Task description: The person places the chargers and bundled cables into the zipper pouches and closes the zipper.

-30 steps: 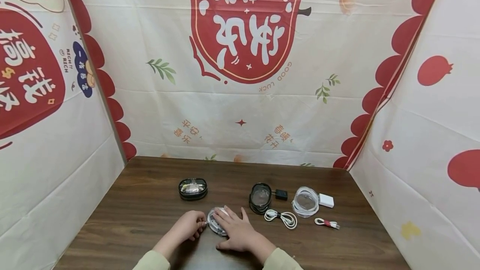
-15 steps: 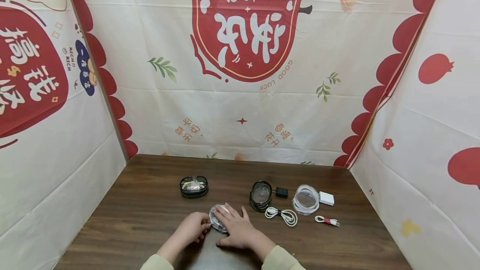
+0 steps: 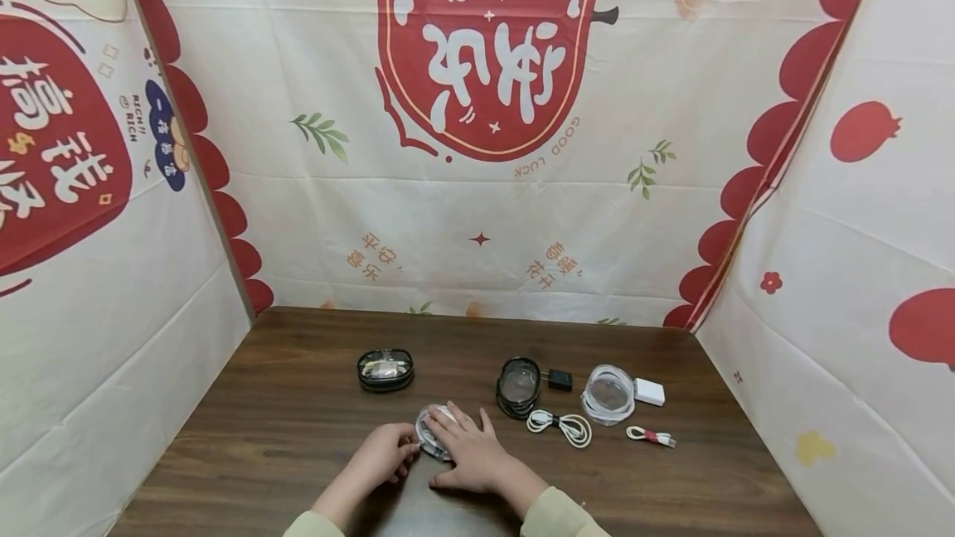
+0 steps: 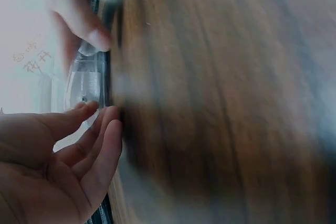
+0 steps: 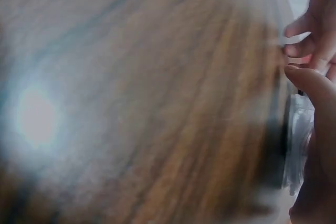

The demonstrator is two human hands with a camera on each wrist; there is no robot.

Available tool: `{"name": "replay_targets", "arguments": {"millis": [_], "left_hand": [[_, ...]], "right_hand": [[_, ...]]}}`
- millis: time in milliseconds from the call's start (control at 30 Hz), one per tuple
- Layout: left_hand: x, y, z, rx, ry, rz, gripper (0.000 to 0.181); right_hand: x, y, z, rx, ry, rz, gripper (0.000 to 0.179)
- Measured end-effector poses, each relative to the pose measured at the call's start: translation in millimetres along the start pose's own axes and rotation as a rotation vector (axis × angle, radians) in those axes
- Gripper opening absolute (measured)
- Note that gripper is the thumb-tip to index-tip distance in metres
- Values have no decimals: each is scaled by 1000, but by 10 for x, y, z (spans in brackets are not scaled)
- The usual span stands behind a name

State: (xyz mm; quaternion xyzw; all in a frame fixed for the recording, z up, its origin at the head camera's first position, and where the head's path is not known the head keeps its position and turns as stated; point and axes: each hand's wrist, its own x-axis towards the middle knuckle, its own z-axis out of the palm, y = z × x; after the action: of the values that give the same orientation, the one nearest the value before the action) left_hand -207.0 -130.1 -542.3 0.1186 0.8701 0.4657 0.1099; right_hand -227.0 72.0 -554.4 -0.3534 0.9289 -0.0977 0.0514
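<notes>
Patterned cloth walls [image 3: 477,210] stand round your dark wood worktop [image 3: 254,421], with both your hands at a clear round case [image 3: 430,437].

Your left hand [image 3: 383,452] pinches the case's left edge between thumb and fingers, the exact spot too small to tell; your right hand [image 3: 472,452] rests across its top, fingers extended and slightly apart. Farther back on the left sits a black-trimmed pouch [image 3: 385,371]. To the right you have a black-rimmed case [image 3: 518,388] beside a black plug [image 3: 559,380], a white-rimmed case [image 3: 608,396] beside a white adapter [image 3: 649,392], and, nearer you, a looped white cable [image 3: 579,431] and a red-bound cable [image 3: 652,436].
</notes>
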Motion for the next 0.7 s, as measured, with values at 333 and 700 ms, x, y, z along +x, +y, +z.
{"name": "replay_targets", "arguments": {"millis": [333, 700], "left_hand": [[40, -16, -107, 105, 74, 55, 6], [-5, 82, -115, 101, 170, 19, 4]], "right_hand": [[16, 46, -102, 155, 64, -18, 66], [-54, 293, -262, 259, 215, 86, 45]]}}
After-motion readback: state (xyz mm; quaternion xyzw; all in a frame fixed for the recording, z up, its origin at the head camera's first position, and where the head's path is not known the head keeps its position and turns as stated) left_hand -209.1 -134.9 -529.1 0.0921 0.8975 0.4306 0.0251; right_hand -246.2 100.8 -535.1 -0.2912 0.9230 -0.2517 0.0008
